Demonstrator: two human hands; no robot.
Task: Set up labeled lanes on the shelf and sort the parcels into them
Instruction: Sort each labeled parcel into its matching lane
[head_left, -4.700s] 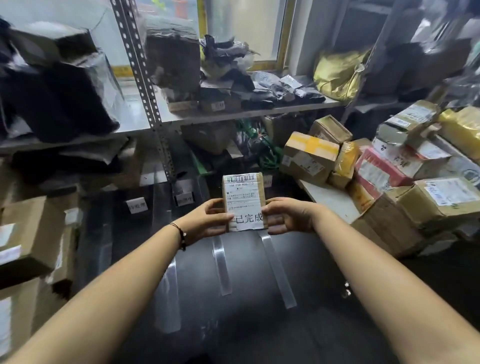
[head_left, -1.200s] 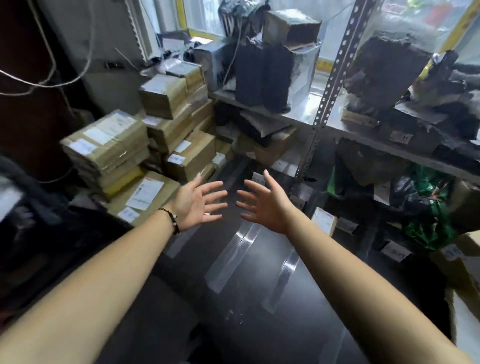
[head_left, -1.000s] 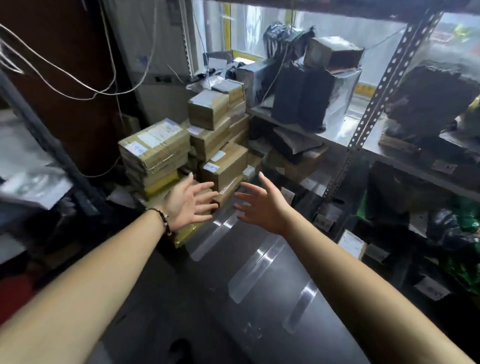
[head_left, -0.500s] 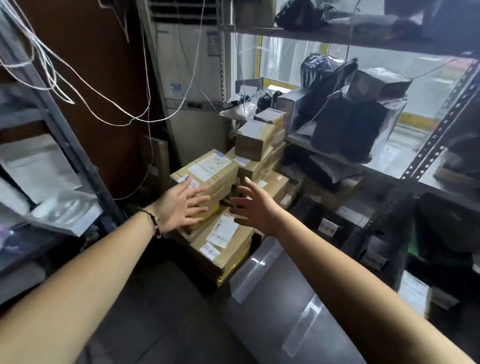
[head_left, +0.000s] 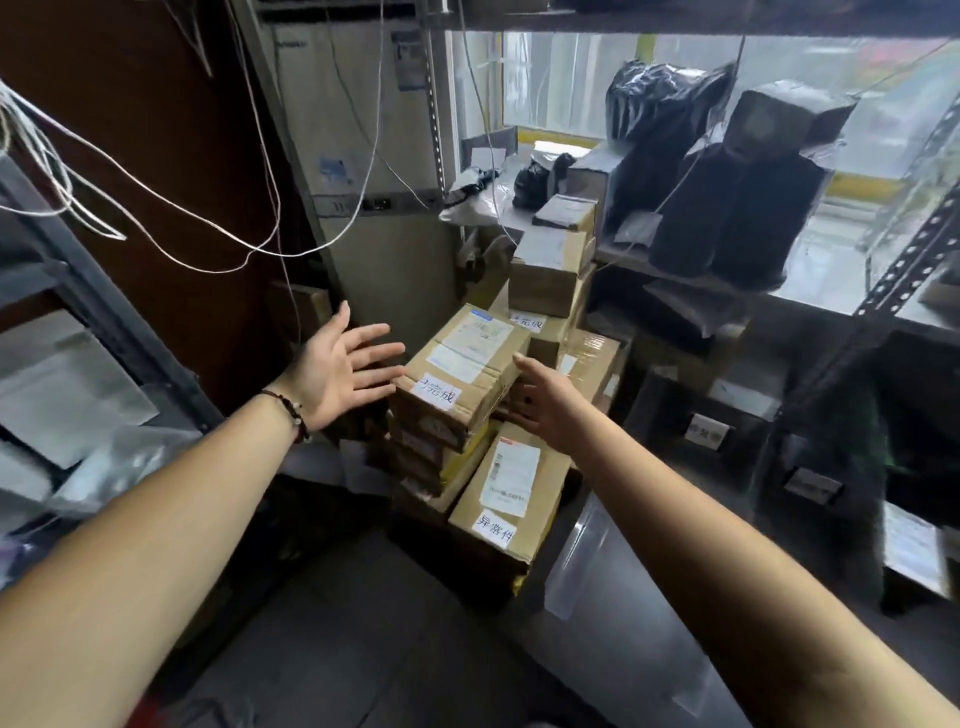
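Parcel (head_left: 460, 371) atop stack, between open left hand (head_left: 337, 376), right hand (head_left: 545, 402).

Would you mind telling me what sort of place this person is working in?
Most likely a courier parcel storeroom or pick-up point: stacked cardboard parcels bear shipping labels, and a slotted metal shelf holds black-wrapped packages.

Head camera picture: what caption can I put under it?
Open left hand and right hand reach toward the top parcel of a stack.
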